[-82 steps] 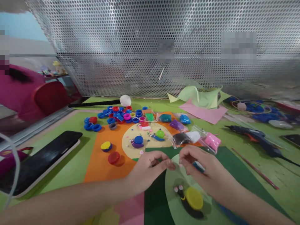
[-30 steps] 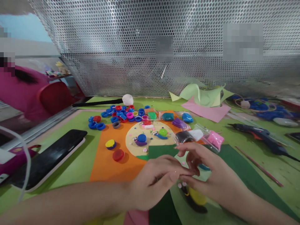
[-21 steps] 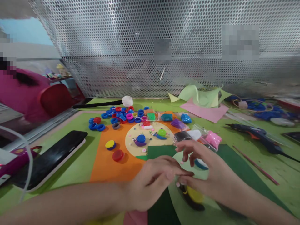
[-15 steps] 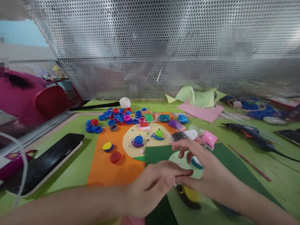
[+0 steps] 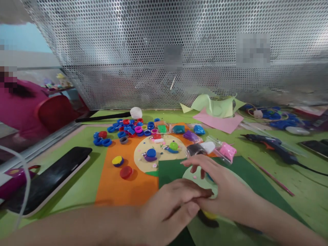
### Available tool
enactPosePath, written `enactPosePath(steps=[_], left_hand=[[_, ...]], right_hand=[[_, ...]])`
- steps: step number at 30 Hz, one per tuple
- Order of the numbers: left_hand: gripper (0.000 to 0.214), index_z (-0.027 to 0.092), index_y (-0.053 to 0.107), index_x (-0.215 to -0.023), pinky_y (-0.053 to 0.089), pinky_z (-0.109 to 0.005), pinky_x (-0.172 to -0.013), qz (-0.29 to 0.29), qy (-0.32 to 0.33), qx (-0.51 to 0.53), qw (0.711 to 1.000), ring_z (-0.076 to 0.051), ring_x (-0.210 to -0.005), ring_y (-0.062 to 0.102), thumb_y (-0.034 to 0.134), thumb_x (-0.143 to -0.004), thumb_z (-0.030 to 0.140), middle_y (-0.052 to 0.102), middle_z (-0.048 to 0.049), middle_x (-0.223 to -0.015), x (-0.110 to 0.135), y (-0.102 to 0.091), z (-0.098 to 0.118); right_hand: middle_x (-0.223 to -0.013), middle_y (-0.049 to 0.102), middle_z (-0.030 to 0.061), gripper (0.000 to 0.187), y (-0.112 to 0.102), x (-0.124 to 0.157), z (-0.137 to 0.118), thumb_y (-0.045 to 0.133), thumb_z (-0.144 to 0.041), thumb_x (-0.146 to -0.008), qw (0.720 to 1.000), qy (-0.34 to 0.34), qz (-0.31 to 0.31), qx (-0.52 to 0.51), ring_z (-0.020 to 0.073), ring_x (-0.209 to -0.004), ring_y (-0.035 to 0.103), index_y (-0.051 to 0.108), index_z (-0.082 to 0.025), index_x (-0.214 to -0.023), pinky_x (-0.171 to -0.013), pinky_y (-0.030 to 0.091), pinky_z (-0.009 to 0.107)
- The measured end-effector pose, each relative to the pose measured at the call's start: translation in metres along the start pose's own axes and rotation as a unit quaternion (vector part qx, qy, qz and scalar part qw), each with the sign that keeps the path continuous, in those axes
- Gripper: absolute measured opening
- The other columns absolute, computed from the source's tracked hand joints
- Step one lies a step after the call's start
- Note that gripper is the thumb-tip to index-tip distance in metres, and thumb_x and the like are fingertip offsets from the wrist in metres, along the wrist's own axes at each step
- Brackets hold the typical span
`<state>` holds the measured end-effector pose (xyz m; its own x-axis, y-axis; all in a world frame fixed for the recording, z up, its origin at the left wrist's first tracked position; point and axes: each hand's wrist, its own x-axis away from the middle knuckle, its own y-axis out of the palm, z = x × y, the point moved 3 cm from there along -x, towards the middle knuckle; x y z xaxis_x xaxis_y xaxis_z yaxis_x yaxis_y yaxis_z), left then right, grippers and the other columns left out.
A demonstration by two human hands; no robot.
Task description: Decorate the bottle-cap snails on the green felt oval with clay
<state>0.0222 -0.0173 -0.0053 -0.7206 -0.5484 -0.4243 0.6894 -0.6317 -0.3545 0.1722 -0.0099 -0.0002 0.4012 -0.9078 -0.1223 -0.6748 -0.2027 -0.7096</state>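
My left hand [image 5: 174, 206] has its fingers pressed together over the thumb side of my right hand [image 5: 217, 184]. Where they meet, anything pinched between them is hidden. The other fingers of my right hand curl apart in the air. Under both hands lies a dark green sheet [image 5: 170, 169] with a pale green round [image 5: 191, 173]. A black and yellow clay figure [image 5: 208, 220] on it is partly covered. To the left, an orange sheet [image 5: 128, 191] bears a cream round [image 5: 140, 147] with a blue-capped snail [image 5: 150, 155] and a green-capped one [image 5: 172, 147].
Bottle caps [image 5: 130, 130] lie piled behind. Clay packets, one pink [image 5: 227, 151], sit behind my right hand. A glue gun [image 5: 271, 147] and a thin stick [image 5: 271, 176] lie right, a black phone-like case [image 5: 53, 177] left. A perforated metal panel [image 5: 128, 82] stands behind; a person in pink [image 5: 20, 106] sits left.
My right hand has shifted slightly left, and my left fingers now lie farther across it. The black and yellow figure is more covered. A tiny white bit by my left thumb no longer shows.
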Motion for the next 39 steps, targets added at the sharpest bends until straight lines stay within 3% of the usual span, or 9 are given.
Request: enactPosePath(steps=[3, 10, 15, 20, 23, 29, 32, 36, 39], left_hand=[[0.037, 0.007, 0.057, -0.112, 0.043, -0.033, -0.091, -0.012, 0.002, -0.007, 1.0, -0.023, -0.103, 0.056, 0.032, -0.094, 0.028, 0.064, -0.0171, -0.104, 0.0, 0.001, 0.002], [0.039, 0.018, 0.069, -0.096, 0.048, -0.025, -0.068, 0.103, -0.167, 0.086, 0.977, -0.016, -0.075, 0.061, 0.038, -0.091, 0.043, 0.069, -0.0063, -0.088, 0.003, -0.004, -0.01], [0.043, 0.017, 0.071, -0.072, 0.048, -0.026, -0.065, 0.135, -0.222, 0.153, 0.953, -0.017, -0.071, 0.06, 0.046, -0.086, 0.05, 0.069, -0.0049, -0.074, 0.001, -0.002, -0.015], [0.036, 0.019, 0.072, -0.093, 0.048, -0.026, -0.065, 0.107, -0.23, 0.156, 0.954, -0.016, -0.07, 0.06, 0.047, -0.087, 0.044, 0.071, -0.0052, -0.081, 0.002, 0.001, -0.016], [0.034, 0.017, 0.069, -0.1, 0.049, -0.028, -0.073, 0.086, -0.236, 0.147, 0.957, -0.019, -0.084, 0.063, 0.044, -0.09, 0.037, 0.07, -0.0087, -0.097, 0.003, 0.003, -0.014], [0.028, 0.015, 0.068, -0.103, 0.047, -0.028, -0.087, 0.044, -0.12, 0.079, 0.989, -0.02, -0.099, 0.061, 0.043, -0.09, 0.017, 0.069, -0.0091, -0.104, 0.0, 0.0, 0.001], [0.026, 0.015, 0.07, -0.098, 0.048, -0.027, -0.086, 0.069, -0.099, 0.064, 0.991, -0.019, -0.098, 0.062, 0.048, -0.086, 0.011, 0.07, -0.0092, -0.1, 0.0, -0.004, 0.001], [0.02, 0.019, 0.071, -0.096, 0.051, -0.027, -0.082, 0.104, -0.128, 0.105, 0.981, -0.019, -0.095, 0.064, 0.058, -0.081, 0.014, 0.07, -0.0071, -0.099, 0.001, -0.003, -0.006], [0.021, 0.023, 0.069, -0.099, 0.05, -0.029, -0.085, 0.088, -0.189, 0.16, 0.965, -0.02, -0.098, 0.063, 0.062, -0.08, 0.02, 0.07, -0.0046, -0.104, 0.003, 0.002, -0.011]], right_hand=[[-0.116, 0.051, 0.0003, 0.059, 0.003, 0.002, -0.001, 0.061, -0.014, -0.061, 1.0, -0.002, -0.011, -0.003, 0.0163, -0.088, 0.055, 0.045, -0.032, -0.114, -0.074, 0.048, 0.03], [-0.118, 0.052, 0.0029, 0.047, -0.02, -0.002, -0.003, 0.063, -0.025, -0.069, 0.999, -0.008, 0.024, 0.021, 0.0168, -0.087, 0.056, 0.047, -0.03, -0.113, -0.073, 0.05, 0.032], [-0.118, 0.053, 0.0018, 0.046, -0.022, -0.002, -0.003, 0.062, -0.025, -0.07, 0.999, -0.02, 0.027, 0.032, 0.017, -0.09, 0.056, 0.048, -0.031, -0.114, -0.072, 0.05, 0.031], [-0.118, 0.051, 0.0014, 0.049, -0.016, -0.002, -0.001, 0.062, -0.021, -0.068, 1.0, -0.015, 0.005, 0.022, 0.0161, -0.093, 0.055, 0.046, -0.03, -0.113, -0.076, 0.049, 0.03], [-0.12, 0.05, 0.0011, 0.051, -0.008, 0.0, 0.0, 0.062, -0.021, -0.067, 1.0, -0.014, -0.018, 0.005, 0.0162, -0.093, 0.054, 0.044, -0.03, -0.115, -0.08, 0.048, 0.032], [-0.119, 0.051, 0.0005, 0.052, -0.006, 0.004, -0.004, 0.062, -0.02, -0.067, 0.999, 0.003, -0.045, -0.023, 0.0154, -0.086, 0.055, 0.045, -0.032, -0.114, -0.077, 0.049, 0.032], [-0.114, 0.053, 0.0028, 0.049, -0.015, 0.004, -0.006, 0.061, -0.022, -0.069, 0.999, 0.011, -0.035, -0.029, 0.0161, -0.084, 0.056, 0.047, -0.03, -0.114, -0.076, 0.05, 0.033], [-0.113, 0.054, 0.0025, 0.047, -0.02, 0.003, -0.007, 0.061, -0.022, -0.071, 0.999, -0.004, -0.026, -0.027, 0.0154, -0.082, 0.056, 0.047, -0.03, -0.115, -0.075, 0.051, 0.032], [-0.111, 0.054, 0.0022, 0.046, -0.016, 0.001, -0.008, 0.061, -0.019, -0.07, 0.999, -0.031, -0.017, -0.025, 0.0138, -0.08, 0.055, 0.048, -0.029, -0.113, -0.073, 0.051, 0.03]])
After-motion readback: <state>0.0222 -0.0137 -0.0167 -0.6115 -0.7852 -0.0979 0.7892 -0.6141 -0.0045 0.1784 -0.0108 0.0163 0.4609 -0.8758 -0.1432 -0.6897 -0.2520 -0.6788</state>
